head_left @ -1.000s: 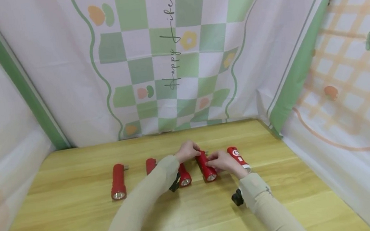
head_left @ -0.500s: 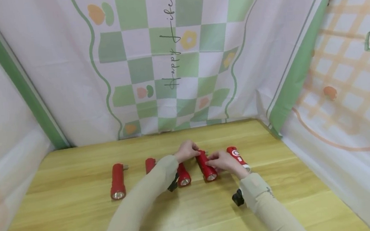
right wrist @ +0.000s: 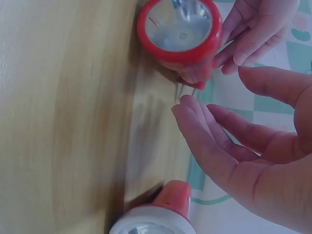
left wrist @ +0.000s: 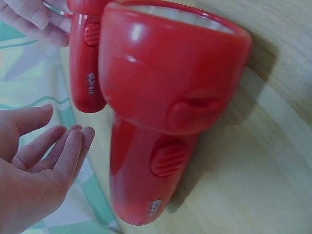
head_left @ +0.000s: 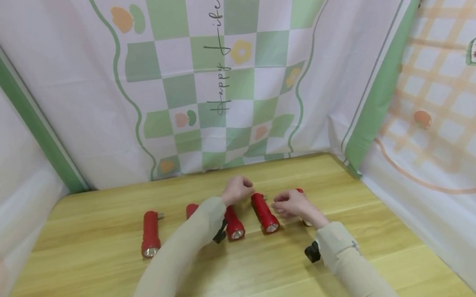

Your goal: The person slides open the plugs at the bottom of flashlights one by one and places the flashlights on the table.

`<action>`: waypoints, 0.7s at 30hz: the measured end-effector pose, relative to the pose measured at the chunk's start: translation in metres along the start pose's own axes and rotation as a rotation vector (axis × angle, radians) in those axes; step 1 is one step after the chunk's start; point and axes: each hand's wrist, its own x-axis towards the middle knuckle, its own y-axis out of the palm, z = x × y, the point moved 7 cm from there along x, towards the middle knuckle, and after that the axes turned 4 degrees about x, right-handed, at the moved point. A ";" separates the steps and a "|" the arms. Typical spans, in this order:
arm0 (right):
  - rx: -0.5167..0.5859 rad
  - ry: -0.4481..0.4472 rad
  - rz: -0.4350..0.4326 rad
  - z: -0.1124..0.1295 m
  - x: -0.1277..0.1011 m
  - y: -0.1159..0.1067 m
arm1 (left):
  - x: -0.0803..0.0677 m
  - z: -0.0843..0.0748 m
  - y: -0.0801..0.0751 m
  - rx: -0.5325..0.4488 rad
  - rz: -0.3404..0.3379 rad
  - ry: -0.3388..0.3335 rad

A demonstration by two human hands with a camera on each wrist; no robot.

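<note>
Between my two hands lies a red flashlight [head_left: 265, 213], its lens toward me and metal plug prongs [right wrist: 187, 91] sticking out of its side. My left hand [head_left: 237, 190] hovers just off its far end; in the left wrist view its thumb and fingers are apart, holding nothing. On its other side, my right hand [head_left: 294, 204] is a little away with fingers relaxed and nothing in them. Another red flashlight [left wrist: 151, 165] looms large below the left wrist. Beyond the right hand, a red flashlight with a white head [right wrist: 153, 222] is partly hidden in the head view.
A red flashlight [head_left: 150, 234] with prongs out lies at the left of the wooden table [head_left: 253, 284]. One more flashlight [head_left: 191, 209] is mostly covered by the left sleeve. Patterned cloth [head_left: 213, 87] hangs behind and at both sides.
Both hands have let go of the flashlight between them. The right hand has drawn off to the right and the left slightly up and left; the flashlight stays on the table.
</note>
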 end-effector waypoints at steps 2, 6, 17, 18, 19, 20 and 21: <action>0.006 0.002 -0.005 0.000 -0.001 -0.003 | 0.000 -0.004 -0.002 0.007 -0.014 0.012; -0.012 -0.014 -0.009 0.001 -0.004 -0.010 | 0.003 -0.009 -0.003 0.013 -0.031 0.033; 0.008 0.013 -0.024 -0.001 -0.009 -0.028 | 0.012 -0.026 0.003 0.013 -0.033 0.051; 0.006 0.013 -0.027 0.000 -0.010 -0.030 | 0.013 -0.027 0.004 0.008 -0.031 0.051; 0.002 0.012 -0.027 0.000 -0.010 -0.031 | 0.014 -0.028 0.005 -0.001 -0.026 0.050; -0.002 0.010 -0.025 0.001 -0.010 -0.032 | 0.014 -0.029 0.005 -0.014 -0.023 0.050; -0.003 0.007 -0.025 0.002 -0.009 -0.033 | 0.015 -0.030 0.006 -0.021 -0.022 0.050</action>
